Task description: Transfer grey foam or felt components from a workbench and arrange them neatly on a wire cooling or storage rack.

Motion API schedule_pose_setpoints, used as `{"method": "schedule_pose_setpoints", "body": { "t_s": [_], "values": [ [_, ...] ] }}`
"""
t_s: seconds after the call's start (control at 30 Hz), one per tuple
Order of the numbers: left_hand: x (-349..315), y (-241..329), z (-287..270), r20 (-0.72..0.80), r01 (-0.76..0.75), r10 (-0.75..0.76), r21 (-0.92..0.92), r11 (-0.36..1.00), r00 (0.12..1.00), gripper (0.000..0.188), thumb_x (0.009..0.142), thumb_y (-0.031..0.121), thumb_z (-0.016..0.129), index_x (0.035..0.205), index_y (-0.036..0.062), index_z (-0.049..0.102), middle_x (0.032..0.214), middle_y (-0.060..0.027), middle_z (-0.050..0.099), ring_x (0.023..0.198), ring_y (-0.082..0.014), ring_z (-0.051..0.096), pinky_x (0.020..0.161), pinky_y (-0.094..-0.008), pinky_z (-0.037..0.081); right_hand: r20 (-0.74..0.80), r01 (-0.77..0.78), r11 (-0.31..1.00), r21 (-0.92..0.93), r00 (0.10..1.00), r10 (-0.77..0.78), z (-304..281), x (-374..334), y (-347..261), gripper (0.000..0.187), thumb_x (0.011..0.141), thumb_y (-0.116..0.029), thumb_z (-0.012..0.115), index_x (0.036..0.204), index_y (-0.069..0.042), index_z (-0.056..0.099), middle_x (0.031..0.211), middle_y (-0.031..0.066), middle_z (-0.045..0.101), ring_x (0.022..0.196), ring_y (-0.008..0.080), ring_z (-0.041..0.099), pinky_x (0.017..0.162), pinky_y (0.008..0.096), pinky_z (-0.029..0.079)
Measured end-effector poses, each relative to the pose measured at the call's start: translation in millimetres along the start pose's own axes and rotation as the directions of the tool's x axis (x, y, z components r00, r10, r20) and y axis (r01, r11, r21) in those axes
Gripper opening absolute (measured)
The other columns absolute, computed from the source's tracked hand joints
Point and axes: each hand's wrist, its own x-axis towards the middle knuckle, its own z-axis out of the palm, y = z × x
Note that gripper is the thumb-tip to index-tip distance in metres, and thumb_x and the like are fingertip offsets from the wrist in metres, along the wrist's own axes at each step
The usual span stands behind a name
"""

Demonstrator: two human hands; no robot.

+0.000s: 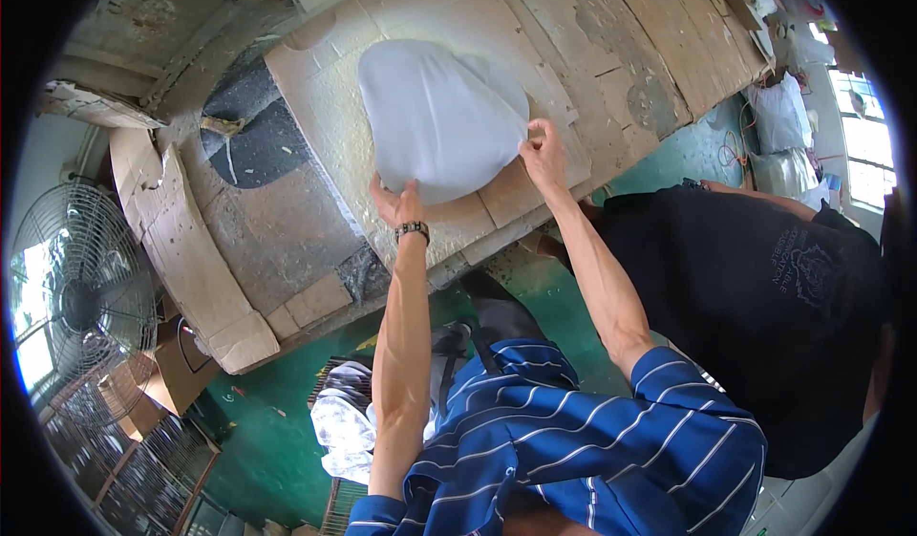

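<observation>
A pale grey, rounded piece of fabric (435,120) lies on a cardboard sheet (330,106) on the worktable. A fold of the fabric runs along its upper right side, and soft creases cross its middle. At its right edge, my right hand (544,161) pinches the border between thumb and fingers. My left hand (396,203), with a dark bracelet at the wrist, grips the lower left edge, its thumb over the fabric. Yellowish, crusty residue coats the cardboard around the piece.
A person in a black shirt (745,288) is close on my right. At the left stands a wire-cage fan (81,292). Bundled white cloths (344,421) sit in a rack below the table. Torn cardboard (196,259) covers the table's left end.
</observation>
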Motion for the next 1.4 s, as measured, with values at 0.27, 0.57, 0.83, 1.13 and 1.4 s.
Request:
{"method": "schedule_pose_setpoints", "body": {
  "t_s": [0.27,0.57,0.83,1.13,1.4],
  "values": [
    [-38,2,-14,-0.013,-0.502,0.529,0.299,0.812,0.848,0.070,0.071,-0.006,0.069,0.134,0.0095,0.046,0.129,-0.0160,0.053,0.116,-0.0342,0.053,0.096,-0.0448,0.043,-0.051,0.275,0.886,-0.372,0.948,-0.315,4,-43,16,0.006,0.085,-0.011,0.065,0.090,-0.008,0.064,0.075,0.0124,0.067,0.074,0.0330,0.064,0.066,0.0437,0.048],
    [-29,-8,-28,0.381,-0.758,0.715,0.569,0.319,0.587,0.038,0.080,0.011,0.060,0.119,0.0101,0.060,0.118,-0.0058,0.060,0.113,-0.0251,0.052,0.096,-0.0444,0.035,0.258,-0.702,0.580,0.412,0.701,0.665,-34,-48,32,0.034,0.090,-0.040,0.060,0.098,-0.008,0.066,0.078,0.0016,0.059,0.063,0.0133,0.053,0.060,0.0327,0.046],
    [-45,-8,-32,-0.085,-0.556,0.572,0.152,0.817,0.816,0.046,0.080,0.001,0.065,0.124,0.0061,0.053,0.122,-0.0176,0.058,0.114,-0.0367,0.053,0.092,-0.0500,0.040,-0.029,-0.029,0.998,0.049,0.999,0.030,-16,-126,-3,0.031,0.091,-0.027,0.057,0.105,0.000,0.066,0.086,0.0149,0.066,0.078,0.0245,0.063,0.076,0.0357,0.050],
    [-78,-73,-148,-0.208,-0.507,0.534,0.171,0.845,0.820,0.031,0.084,0.003,0.060,0.115,0.0032,0.059,0.115,-0.0181,0.060,0.106,-0.0345,0.058,0.089,-0.0441,0.046,0.703,-0.372,0.887,0.275,0.707,0.079,19,-228,-95,0.032,0.092,-0.023,0.063,0.115,-0.002,0.064,0.095,0.0088,0.068,0.080,0.0170,0.063,0.075,0.0306,0.052],
    [-151,-261,-304,-0.199,-0.047,0.036,-0.048,0.998,0.979,0.027,0.094,0.025,0.059,0.112,0.0055,0.065,0.096,-0.0112,0.069,0.087,-0.0203,0.066,0.081,-0.0321,0.051,0.904,-0.950,0.199,0.241,0.145,-0.402,10,-302,-209,0.072,0.099,-0.057,0.032,0.149,-0.005,0.034,0.153,0.0187,0.033,0.138,0.0359,0.037,0.106,0.0501,0.038]
  ]
}}
